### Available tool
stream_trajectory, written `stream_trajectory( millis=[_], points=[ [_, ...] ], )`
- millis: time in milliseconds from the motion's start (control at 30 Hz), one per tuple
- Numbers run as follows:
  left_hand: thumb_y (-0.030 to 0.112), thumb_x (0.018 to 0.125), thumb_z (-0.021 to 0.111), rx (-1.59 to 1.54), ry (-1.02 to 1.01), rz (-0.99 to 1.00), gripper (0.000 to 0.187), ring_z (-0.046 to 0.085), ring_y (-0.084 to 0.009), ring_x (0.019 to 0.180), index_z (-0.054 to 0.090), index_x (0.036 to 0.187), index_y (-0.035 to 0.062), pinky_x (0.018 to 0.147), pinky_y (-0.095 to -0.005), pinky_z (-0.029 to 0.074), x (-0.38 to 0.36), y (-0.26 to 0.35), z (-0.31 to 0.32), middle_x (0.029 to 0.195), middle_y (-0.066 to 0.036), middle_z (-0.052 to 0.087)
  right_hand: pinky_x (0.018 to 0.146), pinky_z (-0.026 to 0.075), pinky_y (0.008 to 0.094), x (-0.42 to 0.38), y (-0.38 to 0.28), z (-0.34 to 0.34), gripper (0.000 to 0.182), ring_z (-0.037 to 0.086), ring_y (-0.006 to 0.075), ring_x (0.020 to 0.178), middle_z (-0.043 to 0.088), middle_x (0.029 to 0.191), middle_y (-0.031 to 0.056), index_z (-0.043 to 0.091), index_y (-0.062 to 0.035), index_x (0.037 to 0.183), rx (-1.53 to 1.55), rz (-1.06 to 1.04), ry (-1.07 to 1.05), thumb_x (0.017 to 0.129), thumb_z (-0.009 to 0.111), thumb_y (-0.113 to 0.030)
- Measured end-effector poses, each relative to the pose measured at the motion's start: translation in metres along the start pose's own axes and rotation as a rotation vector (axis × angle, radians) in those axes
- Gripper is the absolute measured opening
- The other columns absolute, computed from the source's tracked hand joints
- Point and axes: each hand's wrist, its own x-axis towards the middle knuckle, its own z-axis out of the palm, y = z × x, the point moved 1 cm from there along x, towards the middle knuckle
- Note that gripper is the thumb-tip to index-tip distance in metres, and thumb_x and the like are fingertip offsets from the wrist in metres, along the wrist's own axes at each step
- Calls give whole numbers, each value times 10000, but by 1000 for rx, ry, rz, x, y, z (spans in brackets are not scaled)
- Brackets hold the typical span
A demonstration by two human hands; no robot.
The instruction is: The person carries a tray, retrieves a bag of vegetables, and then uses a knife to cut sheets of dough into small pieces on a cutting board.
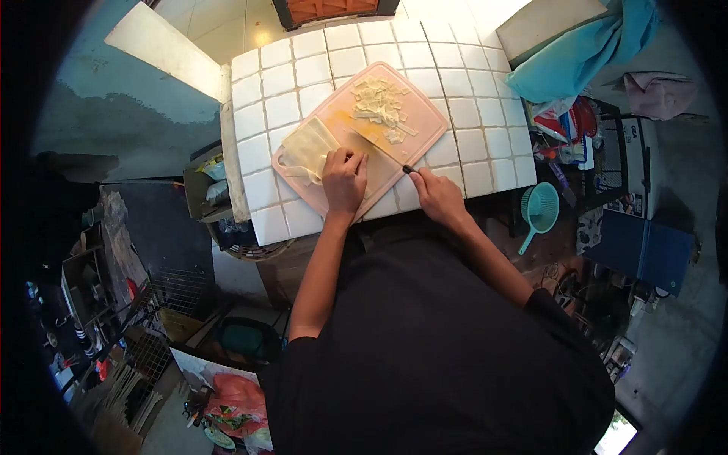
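A pink cutting board (429, 125) lies at a slant on the white-tiled counter. My left hand (345, 182) has its fingers curled and pressed down at the right edge of thin, pale yellow sheets (306, 144), which look like wrappers or dough. In my right hand (441, 199) is the dark handle of a knife (383, 150). Its blade points up and left across the board, just right of my left fingers. Beyond the blade, cut pale strips (379, 102) are heaped on the far part of the board. The left fingertips are partly hidden.
The tiled counter (485, 144) ends at a front edge close to my body. A turquoise strainer (540, 208) hangs off its right side, below a teal cloth (584, 57). A low wall (167, 49) borders the left. An orange-and-black crate (334, 9) stands beyond the far edge.
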Motion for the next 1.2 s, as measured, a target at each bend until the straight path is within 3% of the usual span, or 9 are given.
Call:
stream_trajectory(
  millis=[367, 867, 1200],
  points=[
    [132, 810, 779, 16, 46, 9, 173, 589, -282, 876, 748, 942, 25, 779, -392, 492, -2, 1, -5, 911, -99, 624, 682, 468, 610, -5, -1, 11, 391, 633, 501, 764, 661, 777, 266, 582, -75, 939, 151, -4, 10, 1057, 429, -416],
    [128, 828, 751, 5, 63, 47, 107, 567, -281, 860, 728, 894, 46, 772, -406, 468, -1, -3, -3, 873, -73, 587, 706, 499, 602, -27, -7, 14, 409, 658, 493, 784, 674, 784, 260, 578, -75, 994, 9, 37, -64, 1065, 390, -431],
    [168, 813, 761, 81, 36, 73, 115, 584, -276, 882, 729, 867, 71, 775, -401, 477, 11, 5, 18, 877, -64, 607, 694, 487, 607, 1, -3, 8, 442, 649, 496, 772, 666, 777, 270, 600, -64, 929, 21, 19, 79, 1060, 408, -440]
  ],
)
